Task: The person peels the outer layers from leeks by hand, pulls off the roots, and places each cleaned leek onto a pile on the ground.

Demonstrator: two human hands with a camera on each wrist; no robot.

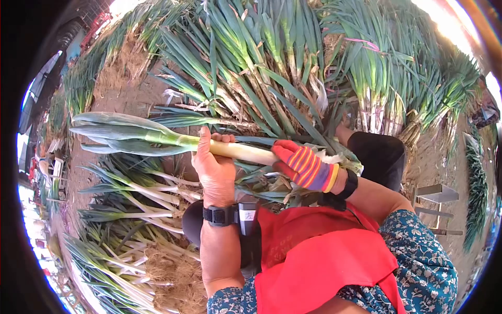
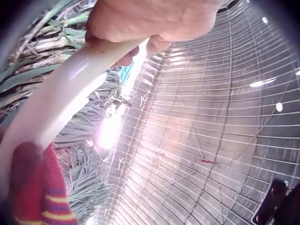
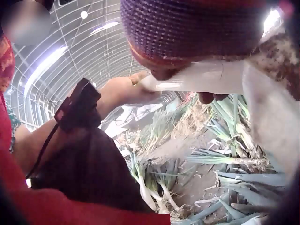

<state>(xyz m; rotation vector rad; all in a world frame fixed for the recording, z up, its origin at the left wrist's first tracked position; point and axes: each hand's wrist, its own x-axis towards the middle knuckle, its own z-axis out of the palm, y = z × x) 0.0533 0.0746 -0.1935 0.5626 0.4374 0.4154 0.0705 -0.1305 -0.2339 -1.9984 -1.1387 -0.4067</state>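
A long green onion [image 1: 243,153] is held crosswise before the person's body, its leaves fanning out to the left. Around its stalk, just below the leaves, the bare left hand [image 1: 215,170] grips with the thumb pointing up. Farther along the white part, the right hand [image 1: 308,167], in a striped knit glove, holds the stalk toward the root end. The left wrist view shows the smooth white shank [image 2: 70,89] running between both hands. In the right wrist view, a pale loose layer [image 3: 267,103] hangs beside the gloved hand, near brown soiled roots [image 3: 281,58].
Trimmed-looking green onions [image 1: 151,196] lie at the left, above a rooty pile [image 1: 172,272]. Tall bunches [image 1: 251,57] stand ahead, and a tied bundle [image 1: 381,78] is at the right. Leaf scraps [image 1: 272,186] lie below the hands. A metal stool [image 1: 438,193] stands at right.
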